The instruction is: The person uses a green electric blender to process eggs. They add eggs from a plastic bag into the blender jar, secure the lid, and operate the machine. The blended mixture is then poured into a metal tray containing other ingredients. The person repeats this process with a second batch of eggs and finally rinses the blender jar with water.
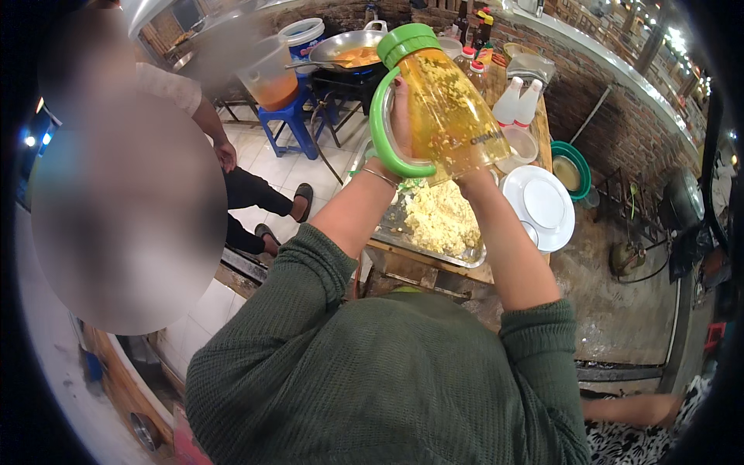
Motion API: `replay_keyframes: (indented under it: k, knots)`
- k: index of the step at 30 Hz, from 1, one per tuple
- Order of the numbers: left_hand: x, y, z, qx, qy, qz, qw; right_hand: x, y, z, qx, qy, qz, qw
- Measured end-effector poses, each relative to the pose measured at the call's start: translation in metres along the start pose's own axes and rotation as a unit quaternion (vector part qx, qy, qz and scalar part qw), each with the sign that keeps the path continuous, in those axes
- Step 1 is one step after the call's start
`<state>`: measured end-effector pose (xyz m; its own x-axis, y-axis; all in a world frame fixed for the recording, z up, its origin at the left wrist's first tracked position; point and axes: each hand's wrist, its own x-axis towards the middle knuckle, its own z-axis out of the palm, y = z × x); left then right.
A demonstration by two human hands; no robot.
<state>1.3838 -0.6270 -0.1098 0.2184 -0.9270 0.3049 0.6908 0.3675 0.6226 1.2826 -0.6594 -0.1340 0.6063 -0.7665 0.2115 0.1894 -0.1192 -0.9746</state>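
Observation:
A clear blender jar (450, 110) with a green collar and green handle is held up in front of me. It is tilted with its collar uppermost and its wide end down. Bits of chopped yellow food cling to its walls. My left hand (401, 119) grips it at the handle, fingers between handle and jar. At the lower end is my right hand (475, 176), partly hidden behind the jar, holding it there. Below lies a metal tray (427, 251) on a wooden table, heaped with pale yellow chopped food (444, 218).
White plates (543, 197), two white bottles (508, 103) and a plastic bowl (519, 148) stand right of the tray. Behind, a wok (349, 52) of orange food sits on a lit burner. A pitcher (270, 75) rests on a blue stool (289, 122). People are at left and lower right.

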Motion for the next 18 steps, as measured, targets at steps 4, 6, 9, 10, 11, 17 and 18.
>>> replay_keyframes:
  k: [4, 6, 9, 10, 11, 17, 18]
  knots:
    - [0.005, -0.004, -0.006, -0.004, -0.032, 0.02, 0.999, 0.002, 0.01, -0.004, -0.096, -0.018, -0.084, 0.992]
    - [0.006, -0.008, -0.009, -0.018, -0.02, 0.015, 1.0, 0.008, 0.026, -0.01, -0.232, -0.009, -0.145, 0.962]
    - [0.004, -0.007, -0.012, 0.025, -0.005, 0.04, 0.999, 0.003, 0.018, -0.009, -0.006, -0.016, 0.019, 1.0]
    - [0.004, -0.007, -0.013, 0.025, -0.011, 0.039, 0.999, -0.005, 0.0, -0.003, 0.158, 0.022, 0.105, 0.982]
    - [0.004, -0.007, -0.013, 0.025, -0.017, 0.039, 0.999, -0.008, 0.002, -0.004, 0.147, 0.021, 0.105, 0.983]
    - [0.005, -0.008, -0.014, -0.005, -0.04, 0.036, 0.999, -0.006, 0.027, -0.028, 0.285, -0.057, 0.11, 0.951]
    - [0.006, -0.008, -0.015, -0.021, -0.038, 0.038, 0.998, -0.004, 0.029, -0.029, 0.314, -0.07, 0.122, 0.939]
